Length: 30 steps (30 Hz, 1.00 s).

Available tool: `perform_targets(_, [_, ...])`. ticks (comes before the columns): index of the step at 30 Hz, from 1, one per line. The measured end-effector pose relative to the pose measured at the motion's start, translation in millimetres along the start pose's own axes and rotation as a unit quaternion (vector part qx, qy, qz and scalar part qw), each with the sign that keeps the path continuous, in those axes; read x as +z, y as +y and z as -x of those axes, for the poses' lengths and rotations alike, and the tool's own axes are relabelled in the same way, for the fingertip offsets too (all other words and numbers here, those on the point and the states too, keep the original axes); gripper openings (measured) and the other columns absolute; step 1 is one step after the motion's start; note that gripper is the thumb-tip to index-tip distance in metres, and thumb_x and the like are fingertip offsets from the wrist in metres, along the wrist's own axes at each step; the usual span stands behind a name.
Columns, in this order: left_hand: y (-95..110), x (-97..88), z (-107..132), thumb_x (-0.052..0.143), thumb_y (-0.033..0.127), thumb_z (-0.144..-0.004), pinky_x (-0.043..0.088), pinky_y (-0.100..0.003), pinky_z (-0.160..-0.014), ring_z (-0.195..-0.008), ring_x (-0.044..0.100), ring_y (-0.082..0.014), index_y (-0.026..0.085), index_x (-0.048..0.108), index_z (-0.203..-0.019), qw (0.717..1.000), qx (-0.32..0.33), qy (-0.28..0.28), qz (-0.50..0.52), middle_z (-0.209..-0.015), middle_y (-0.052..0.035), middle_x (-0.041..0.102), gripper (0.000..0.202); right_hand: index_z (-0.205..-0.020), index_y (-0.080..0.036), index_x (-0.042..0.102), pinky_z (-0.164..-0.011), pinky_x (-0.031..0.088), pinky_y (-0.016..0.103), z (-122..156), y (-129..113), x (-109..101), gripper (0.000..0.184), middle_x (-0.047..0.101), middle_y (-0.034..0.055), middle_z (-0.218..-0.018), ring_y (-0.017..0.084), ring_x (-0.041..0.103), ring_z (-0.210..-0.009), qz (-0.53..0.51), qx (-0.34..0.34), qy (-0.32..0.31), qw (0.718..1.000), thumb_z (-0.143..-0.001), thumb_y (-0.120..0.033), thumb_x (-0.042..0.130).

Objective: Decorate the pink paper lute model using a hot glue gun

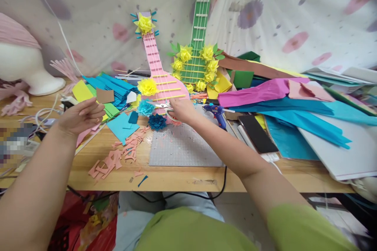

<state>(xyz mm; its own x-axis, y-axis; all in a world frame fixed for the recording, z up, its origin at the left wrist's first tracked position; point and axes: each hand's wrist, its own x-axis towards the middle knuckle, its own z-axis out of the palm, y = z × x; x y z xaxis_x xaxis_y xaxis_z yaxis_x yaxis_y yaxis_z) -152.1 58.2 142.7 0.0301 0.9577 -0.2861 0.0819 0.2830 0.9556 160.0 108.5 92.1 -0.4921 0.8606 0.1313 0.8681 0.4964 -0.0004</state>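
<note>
My left hand (80,117) hovers above the left side of the wooden table (176,176), and its fingertips pinch a small brown paper piece (105,95). My right hand (182,110) reaches forward over the grey mat (184,147) and closes on a pair of scissors (160,106), which lie by the base of the pink paper guitar (156,74). A yellow paper flower (147,86), a light blue one (145,107) and a dark blue one (157,122) sit right by that hand.
A green paper guitar (199,19) with yellow flowers leans on the cloth backdrop. A blue glue gun (217,111), a phone (257,133), crepe paper sheets (294,110) and a white board (338,153) fill the right. Pink scraps (118,157) litter the front left, beside a white mannequin head base (29,70).
</note>
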Motion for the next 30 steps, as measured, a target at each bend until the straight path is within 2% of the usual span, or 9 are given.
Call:
perform_targets(4, [-18.1, 6.1, -15.7, 0.053, 0.048, -0.080, 0.017, -0.022, -0.047, -0.051, 0.013, -0.0078, 0.019, 0.025, -0.051, 0.998, -0.032, 0.032, -0.032, -0.052, 0.0039, 0.021, 0.049, -0.102, -0.015, 0.054, -0.061, 0.031, 0.026, 15.3, 17.4, 4.2, 0.027, 0.067, 0.0103, -0.098, 0.022, 0.062, -0.083, -0.021, 0.043, 0.028, 0.998, -0.085, -0.036, 0.049])
perform_targets(7, [-38.4, 18.6, -26.8, 0.063, 0.033, -0.067, 0.038, -0.024, -0.056, -0.053, 0.038, -0.0080, 0.018, 0.048, -0.059, 0.987, -0.089, 0.026, -0.130, -0.051, 0.0036, 0.042, 0.023, -0.097, -0.017, 0.055, -0.060, 0.028, 0.026, 33.6, 29.7, 5.1, 0.025, 0.068, 0.0082, -0.093, 0.020, 0.061, -0.081, -0.037, 0.081, 0.043, 0.995, -0.085, -0.038, 0.049])
perform_targets(10, [-48.5, 34.5, -33.7, 0.066, 0.027, -0.055, 0.049, -0.029, -0.069, -0.074, 0.059, -0.0170, 0.017, 0.061, -0.071, 0.965, -0.060, 0.012, -0.254, -0.069, -0.0021, 0.063, 0.018, -0.092, -0.018, 0.055, -0.057, 0.025, 0.026, 51.1, 39.9, 9.2, 0.022, 0.068, 0.0067, -0.089, 0.018, 0.060, -0.077, -0.061, 0.132, 0.050, 0.988, -0.083, -0.038, 0.050])
perform_targets(13, [-46.6, 44.0, -38.9, 0.061, 0.025, -0.058, 0.051, -0.028, -0.066, -0.082, 0.064, -0.0215, 0.018, 0.067, -0.078, 0.925, -0.055, 0.023, -0.374, -0.082, -0.0059, 0.070, 0.022, -0.088, -0.019, 0.056, -0.056, 0.024, 0.026, 66.6, 50.5, 18.2, 0.021, 0.068, 0.0053, -0.084, 0.018, 0.060, -0.071, -0.083, 0.182, 0.061, 0.978, -0.081, -0.039, 0.053])
perform_targets(16, [-38.3, 47.6, -40.2, 0.060, 0.026, -0.064, 0.049, -0.028, -0.064, -0.075, 0.066, -0.0213, 0.016, 0.069, -0.088, 0.868, -0.073, 0.063, -0.487, -0.087, -0.0061, 0.072, 0.028, -0.085, -0.019, 0.057, -0.057, 0.026, 0.025, 79.6, 61.0, 28.6, 0.022, 0.068, 0.0045, -0.080, 0.018, 0.059, -0.069, -0.107, 0.209, 0.073, 0.969, -0.079, -0.040, 0.054])
perform_targets(20, [-26.5, 57.8, -32.9, 0.066, 0.042, -0.064, 0.046, -0.034, -0.069, -0.087, 0.065, -0.0274, 0.022, 0.070, -0.083, 0.762, -0.104, 0.112, -0.629, -0.091, -0.0047, 0.072, 0.028, -0.086, -0.019, 0.058, -0.059, 0.031, 0.025, 88.3, 68.6, 41.1, 0.022, 0.068, 0.0045, -0.082, 0.018, 0.060, -0.071, -0.148, 0.226, 0.098, 0.958, -0.079, -0.040, 0.055])
perform_targets(23, [-25.8, 66.3, -29.6, 0.062, 0.052, -0.067, 0.046, -0.038, -0.073, -0.094, 0.063, -0.0322, 0.023, 0.069, -0.080, 0.729, -0.079, 0.137, -0.666, -0.094, -0.0084, 0.071, 0.032, -0.089, -0.019, 0.058, -0.061, 0.033, 0.026, 89.6, 69.3, 50.1, 0.024, 0.069, 0.0055, -0.084, 0.019, 0.061, -0.073, -0.164, 0.257, 0.099, 0.947, -0.080, -0.040, 0.053])
perform_targets(26, [-35.4, 64.1, -34.3, 0.057, 0.046, -0.073, 0.045, -0.037, -0.079, -0.096, 0.063, -0.0301, 0.022, 0.068, -0.086, 0.751, 0.004, 0.143, -0.645, -0.095, -0.0092, 0.071, 0.030, -0.092, -0.019, 0.058, -0.061, 0.035, 0.027, 91.8, 68.6, 58.2, 0.023, 0.069, 0.0074, -0.086, 0.021, 0.063, -0.076, -0.152, 0.285, 0.064, 0.944, -0.081, -0.038, 0.052])
perform_targets(30, [-53.2, 48.8, -41.9, 0.051, 0.028, -0.073, 0.048, -0.034, -0.076, -0.089, 0.064, -0.0258, 0.021, 0.066, -0.092, 0.836, 0.065, 0.159, -0.521, -0.097, -0.0075, 0.071, 0.026, -0.099, -0.016, 0.055, -0.067, 0.038, 0.029, 97.2, 67.5, 64.3, 0.024, 0.067, 0.0119, -0.097, 0.024, 0.063, -0.088, -0.131, 0.286, 0.041, 0.948, -0.082, -0.031, 0.052])
